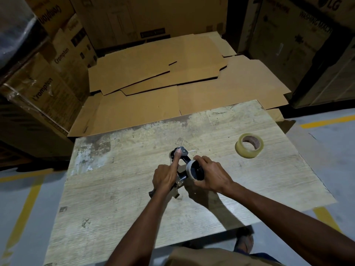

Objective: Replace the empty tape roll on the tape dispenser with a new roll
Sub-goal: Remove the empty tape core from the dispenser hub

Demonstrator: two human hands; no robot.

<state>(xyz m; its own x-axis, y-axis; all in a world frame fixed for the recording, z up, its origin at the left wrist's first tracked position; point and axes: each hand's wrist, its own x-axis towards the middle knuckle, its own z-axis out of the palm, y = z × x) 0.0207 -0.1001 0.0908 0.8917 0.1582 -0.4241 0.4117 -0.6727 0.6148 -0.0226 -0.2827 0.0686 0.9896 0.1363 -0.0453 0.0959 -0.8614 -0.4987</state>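
A black and metal tape dispenser [182,174] lies on the worn wooden table [119,208], near its middle. My left hand [166,175] grips its handle, index finger stretched forward along the frame to the front end. My right hand [211,174] is closed around the empty grey tape roll [190,168] on the dispenser's black wheel. A new roll of clear tape [249,145] with a brown core lies flat on the table, apart, to the far right of both hands.
Flattened cardboard sheets [172,77] cover the floor beyond the table. Stacked cartons [57,60] rise at the left, large appliance boxes [299,45] at the right. Yellow floor lines [26,212] run beside the table. A foot [245,242] shows under the near edge.
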